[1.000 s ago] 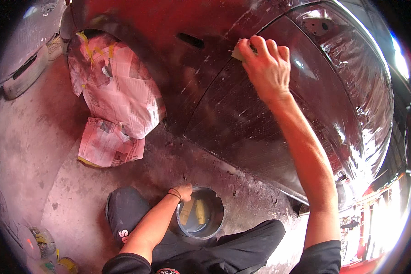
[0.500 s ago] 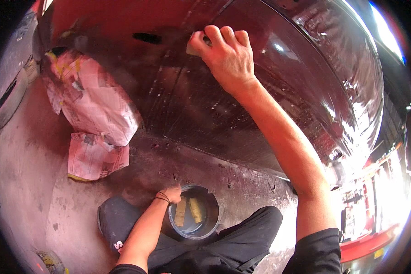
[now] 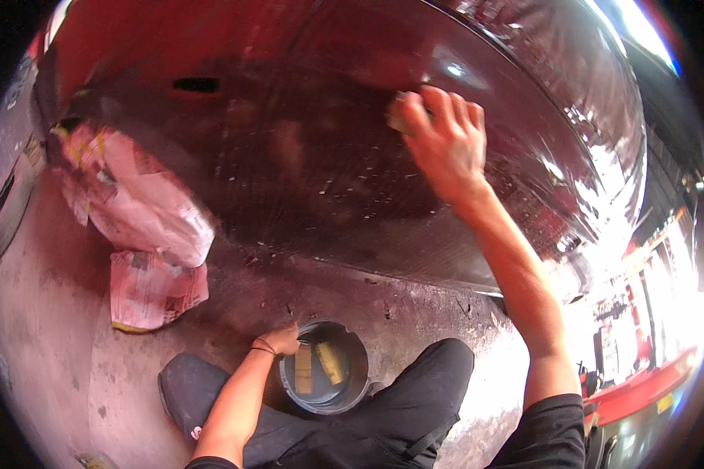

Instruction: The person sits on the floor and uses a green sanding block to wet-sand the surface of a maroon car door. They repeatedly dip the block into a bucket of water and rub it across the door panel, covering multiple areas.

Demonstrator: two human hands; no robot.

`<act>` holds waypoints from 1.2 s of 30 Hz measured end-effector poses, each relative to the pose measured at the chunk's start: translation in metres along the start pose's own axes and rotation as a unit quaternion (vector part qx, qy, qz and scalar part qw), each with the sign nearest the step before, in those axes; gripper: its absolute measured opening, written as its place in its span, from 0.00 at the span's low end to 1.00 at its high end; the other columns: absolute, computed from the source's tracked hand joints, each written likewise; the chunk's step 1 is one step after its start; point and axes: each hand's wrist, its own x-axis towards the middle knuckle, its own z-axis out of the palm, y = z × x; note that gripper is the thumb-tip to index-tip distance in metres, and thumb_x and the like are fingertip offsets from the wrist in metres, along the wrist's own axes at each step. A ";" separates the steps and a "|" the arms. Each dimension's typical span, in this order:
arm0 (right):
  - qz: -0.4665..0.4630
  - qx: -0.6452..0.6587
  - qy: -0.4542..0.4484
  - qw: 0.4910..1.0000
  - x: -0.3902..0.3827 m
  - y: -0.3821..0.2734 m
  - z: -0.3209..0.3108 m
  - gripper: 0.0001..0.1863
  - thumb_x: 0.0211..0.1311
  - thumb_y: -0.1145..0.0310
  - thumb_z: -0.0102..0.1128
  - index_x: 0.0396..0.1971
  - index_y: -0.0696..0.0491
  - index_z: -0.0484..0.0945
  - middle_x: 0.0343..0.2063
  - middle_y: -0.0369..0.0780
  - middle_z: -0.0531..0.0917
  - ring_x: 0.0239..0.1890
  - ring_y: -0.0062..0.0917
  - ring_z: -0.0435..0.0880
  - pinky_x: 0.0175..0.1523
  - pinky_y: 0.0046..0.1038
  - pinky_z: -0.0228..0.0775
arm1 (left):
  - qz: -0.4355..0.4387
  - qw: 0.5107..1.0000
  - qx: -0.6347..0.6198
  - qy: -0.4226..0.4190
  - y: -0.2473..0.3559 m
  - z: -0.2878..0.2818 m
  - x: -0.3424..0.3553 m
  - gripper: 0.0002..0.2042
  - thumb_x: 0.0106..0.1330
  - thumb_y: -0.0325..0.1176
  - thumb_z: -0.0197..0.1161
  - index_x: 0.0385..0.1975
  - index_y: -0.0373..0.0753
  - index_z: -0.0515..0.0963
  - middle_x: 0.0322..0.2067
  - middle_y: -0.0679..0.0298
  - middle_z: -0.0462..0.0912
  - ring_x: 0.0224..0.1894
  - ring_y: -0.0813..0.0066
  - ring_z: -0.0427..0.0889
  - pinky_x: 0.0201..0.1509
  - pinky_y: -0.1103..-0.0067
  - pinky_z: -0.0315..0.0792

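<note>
My right hand (image 3: 444,138) grips a small pale block or pad (image 3: 398,114) against the glossy dark maroon car panel (image 3: 313,195), right of a dark slot (image 3: 195,84); the block is mostly hidden by my fingers. My left hand (image 3: 284,341) holds the near-left rim of a dark round bucket (image 3: 361,367) between my knees on the floor. Inside the bucket, in what looks like water, lie two yellowish rectangular pieces, one (image 3: 303,367) near my left hand and the other (image 3: 331,362) to its right.
Pinkish newspaper masking (image 3: 145,184) covers the wheel opening at left and hangs to the concrete floor (image 3: 117,383). A scuffed grey curved part (image 3: 4,215) is at the far left edge. A red metal beam (image 3: 633,391) and bright clutter stand at lower right.
My right hand and block have moved rightward along the panel, away from the slot. The view has shifted, so the car and masking sit further left. My left hand remains on the bucket rim.
</note>
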 end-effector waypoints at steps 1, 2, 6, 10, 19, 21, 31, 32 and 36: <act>-0.010 0.015 0.018 1.000 0.010 -0.001 0.005 0.23 0.53 0.63 0.70 0.52 0.41 0.79 0.45 0.34 0.79 0.47 0.28 0.81 0.50 0.37 0.70 | 0.009 0.999 -0.006 0.047 -0.012 0.010 0.012 0.28 0.61 0.28 0.56 0.62 0.19 0.72 0.61 0.31 0.79 0.64 0.40 0.81 0.70 0.58 0.74; -0.010 0.020 0.012 1.000 -0.003 0.000 0.010 0.23 0.53 0.63 0.70 0.52 0.40 0.79 0.46 0.34 0.79 0.48 0.28 0.80 0.50 0.37 0.69 | -0.014 0.999 -0.018 0.026 -0.008 -0.002 -0.003 0.30 0.67 0.34 0.57 0.67 0.22 0.70 0.61 0.31 0.78 0.64 0.39 0.81 0.71 0.57 0.73; 0.032 -0.015 -0.030 0.999 -0.086 0.059 -0.011 0.29 0.51 0.63 0.74 0.56 0.39 0.78 0.52 0.34 0.80 0.51 0.30 0.80 0.52 0.40 0.69 | -0.012 0.998 -0.004 0.065 0.017 -0.021 -0.016 0.31 0.73 0.43 0.58 0.69 0.25 0.69 0.61 0.33 0.79 0.63 0.39 0.81 0.69 0.55 0.73; 0.143 -0.067 -0.115 0.981 -0.171 0.090 -0.056 0.31 0.52 0.63 0.77 0.57 0.44 0.76 0.52 0.38 0.80 0.52 0.35 0.81 0.53 0.43 0.69 | 0.012 0.995 -0.006 0.097 0.032 -0.012 0.002 0.28 0.74 0.47 0.60 0.67 0.34 0.73 0.57 0.39 0.84 0.59 0.41 0.84 0.64 0.54 0.76; 0.262 0.275 -0.461 0.802 -0.281 -0.109 -0.088 0.21 0.56 0.56 0.74 0.45 0.51 0.80 0.41 0.43 0.84 0.46 0.42 0.86 0.48 0.45 0.81 | -0.038 0.986 0.030 0.160 0.066 -0.008 0.020 0.18 0.73 0.45 0.62 0.55 0.40 0.80 0.50 0.43 0.87 0.53 0.43 0.87 0.56 0.52 0.79; 0.235 0.355 -0.491 0.760 -0.307 -0.177 -0.065 0.25 0.60 0.51 0.73 0.48 0.52 0.79 0.44 0.45 0.84 0.50 0.45 0.86 0.51 0.45 0.82 | -0.044 0.985 0.052 0.159 0.071 -0.013 0.017 0.18 0.74 0.46 0.62 0.54 0.42 0.80 0.50 0.47 0.88 0.52 0.43 0.87 0.55 0.52 0.79; 0.242 0.454 -0.661 0.546 -0.345 -0.390 -0.045 0.23 0.68 0.60 0.62 0.60 0.52 0.80 0.61 0.50 0.83 0.61 0.43 0.87 0.58 0.45 0.83 | -0.018 0.981 0.038 0.188 0.058 -0.016 -0.004 0.17 0.73 0.48 0.60 0.58 0.54 0.83 0.48 0.51 0.89 0.49 0.45 0.88 0.53 0.54 0.81; 0.244 0.453 -0.673 0.532 -0.356 -0.402 -0.039 0.24 0.69 0.61 0.61 0.62 0.52 0.79 0.62 0.50 0.82 0.61 0.44 0.86 0.60 0.46 0.81 | -0.021 0.979 0.047 0.199 0.063 -0.015 -0.007 0.18 0.73 0.47 0.60 0.59 0.53 0.83 0.47 0.51 0.89 0.48 0.45 0.88 0.52 0.54 0.81; 0.154 0.474 -0.689 0.527 -0.356 -0.428 -0.013 0.26 0.71 0.63 0.57 0.67 0.51 0.76 0.62 0.50 0.83 0.63 0.45 0.85 0.63 0.48 0.79 | -0.132 0.961 0.054 0.237 0.064 -0.014 -0.032 0.20 0.74 0.47 0.61 0.64 0.58 0.79 0.50 0.55 0.90 0.53 0.50 0.88 0.61 0.48 0.74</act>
